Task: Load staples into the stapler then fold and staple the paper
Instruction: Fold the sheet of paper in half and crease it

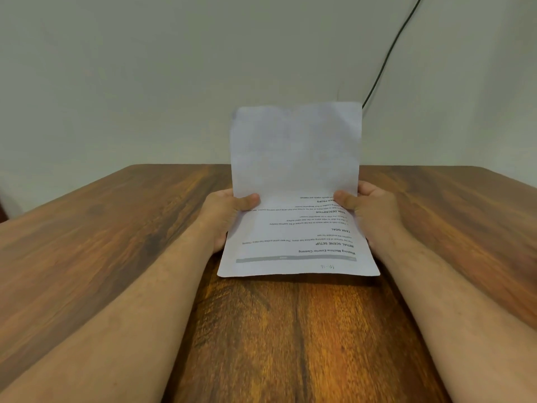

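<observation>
A wooden table [290, 330] fills the lower part of the head view, its top a warm reddish brown with dark grain running away from the person toward the far edge, where it meets a pale wall. The grain shows broad darker streaks on the left side and a brighter orange band down the middle. A printed sheet of paper [296, 242] has its near half lying low over the tabletop, the printed text upside down to the viewer; whether that near edge actually touches the wood cannot be told. Its far half stands up from a bend. Both forearms stretch low across the top.
</observation>
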